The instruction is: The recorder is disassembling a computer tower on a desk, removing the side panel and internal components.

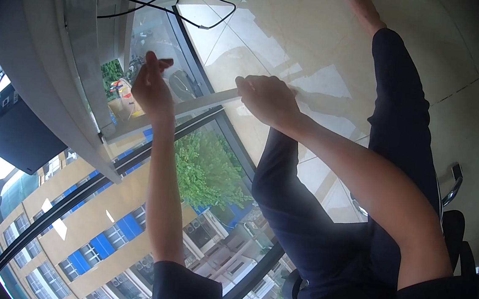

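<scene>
White bar (209,102) could scrape the curled right hand (268,99) after a slip; whether it or the curled left hand (154,93) grasps anything, I cannot tell.

Whitish bar (206,102), black cable (201,26)

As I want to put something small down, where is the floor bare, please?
The floor is bare between the looped black cable, the right hand and the outstretched leg; more bare floor lies right of that leg. It is crowded farther left, where the left hand, white bar and window frame appear close together.
</scene>
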`<state>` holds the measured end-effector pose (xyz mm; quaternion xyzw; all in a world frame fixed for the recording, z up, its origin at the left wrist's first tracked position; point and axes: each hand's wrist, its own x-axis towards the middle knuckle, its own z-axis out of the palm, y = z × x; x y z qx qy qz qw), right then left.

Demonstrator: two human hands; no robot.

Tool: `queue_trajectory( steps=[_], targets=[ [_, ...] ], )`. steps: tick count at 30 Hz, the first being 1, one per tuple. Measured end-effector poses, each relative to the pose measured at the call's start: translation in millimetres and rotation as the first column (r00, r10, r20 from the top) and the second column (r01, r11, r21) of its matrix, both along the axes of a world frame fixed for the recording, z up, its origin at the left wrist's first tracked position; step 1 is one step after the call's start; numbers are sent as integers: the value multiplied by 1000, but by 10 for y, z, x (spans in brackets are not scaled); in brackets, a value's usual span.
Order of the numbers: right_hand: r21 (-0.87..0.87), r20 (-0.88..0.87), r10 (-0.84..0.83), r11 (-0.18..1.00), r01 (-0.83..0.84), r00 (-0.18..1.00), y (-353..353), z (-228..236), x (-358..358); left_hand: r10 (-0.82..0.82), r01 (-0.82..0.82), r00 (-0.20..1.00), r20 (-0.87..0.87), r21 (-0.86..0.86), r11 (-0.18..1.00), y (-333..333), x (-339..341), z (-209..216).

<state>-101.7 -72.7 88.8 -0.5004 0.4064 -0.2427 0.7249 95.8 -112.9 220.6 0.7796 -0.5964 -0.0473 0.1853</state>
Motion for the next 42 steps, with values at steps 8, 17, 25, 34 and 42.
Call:
queue_trajectory(
  steps=[8, 17, 25, 34, 42],
  targets=[
    [-168, -158, 31, 984, -58, 987, -53, 276, 51, 402, -409, 877, -261, 30, 912, -1430, 1151, -452],
    [-290, -63, 51, 955, -67, 997, 329, 204, 310, 293, -415, 459, -839, 89, 906, -2201, 1202, 11],
    [-280, -162, 225, 923, -264, 961, 252, 169, 190, 399, -515, 594, -699, 51, 856, -2225, 1028, -23],
    [-307, -242, 280, 886, -348, 929, 252, 36, 222, 376, -500, 615, -694, 27, 866, -2159, 950, 8],
    [-320, -265, 315, 863, -391, 911, 116, 153, 139, 382, -488, 650, -657, 25, 872, -2151, 937, 41]
  ],
)
